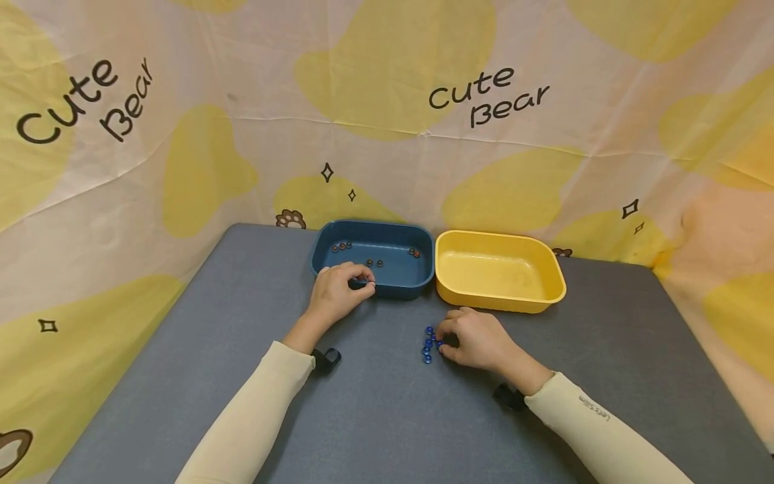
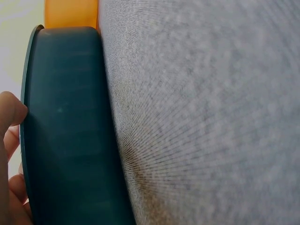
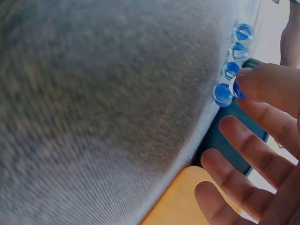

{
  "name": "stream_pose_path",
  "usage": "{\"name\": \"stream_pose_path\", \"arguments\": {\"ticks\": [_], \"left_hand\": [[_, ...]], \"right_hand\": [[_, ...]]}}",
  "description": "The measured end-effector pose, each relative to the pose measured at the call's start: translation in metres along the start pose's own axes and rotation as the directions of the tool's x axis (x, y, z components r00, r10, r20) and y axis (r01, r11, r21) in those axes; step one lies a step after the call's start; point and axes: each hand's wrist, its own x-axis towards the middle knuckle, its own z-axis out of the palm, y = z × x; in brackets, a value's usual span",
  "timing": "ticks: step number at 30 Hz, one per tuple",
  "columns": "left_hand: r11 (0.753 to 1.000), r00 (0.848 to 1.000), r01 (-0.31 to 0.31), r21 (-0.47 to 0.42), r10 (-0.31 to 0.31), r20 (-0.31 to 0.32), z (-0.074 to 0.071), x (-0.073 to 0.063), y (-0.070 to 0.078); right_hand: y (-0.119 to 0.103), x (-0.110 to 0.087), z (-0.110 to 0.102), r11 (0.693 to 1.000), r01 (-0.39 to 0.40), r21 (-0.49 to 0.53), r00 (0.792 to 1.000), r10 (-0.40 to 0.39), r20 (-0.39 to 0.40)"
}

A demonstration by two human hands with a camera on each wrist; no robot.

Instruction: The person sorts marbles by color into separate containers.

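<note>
My left hand [image 1: 340, 290] is at the front rim of a dark blue plastic bin [image 1: 405, 292], its thumb outside and its other fingers over the inner side. In the left wrist view the thumb tip [image 2: 16, 110] meets the bin's rim. Several clear marbles with blue swirls [image 1: 427, 359] lie in a loose cluster on the grey table. Beside them, my right hand [image 1: 478, 338] pinches one blue marble [image 3: 237, 89] between thumb and index finger. Its other fingers [image 3: 248, 145] are spread and slightly bent. Other blue marbles [image 3: 222, 95] sit close by the fingertips.
A yellow bin [image 1: 502, 299] stands right against the blue bin's right side. Several small brown-orange marbles [image 1: 342, 246] lie on the blue bin's floor. Behind both bins hangs a patterned cloth [image 1: 375, 161]. The grey table [image 1: 387, 417] extends toward me.
</note>
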Motion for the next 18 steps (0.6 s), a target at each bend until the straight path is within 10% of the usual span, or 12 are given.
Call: {"name": "stream_pose_path", "arguments": {"ticks": [18], "left_hand": [[1.0, 1.0, -0.004, 0.016, 0.004, -0.002, 0.001, 0.001, -0.001]], "right_hand": [[0.01, 0.005, -0.033, 1.0, -0.009, -0.011, 0.998, 0.008, -0.069]]}}
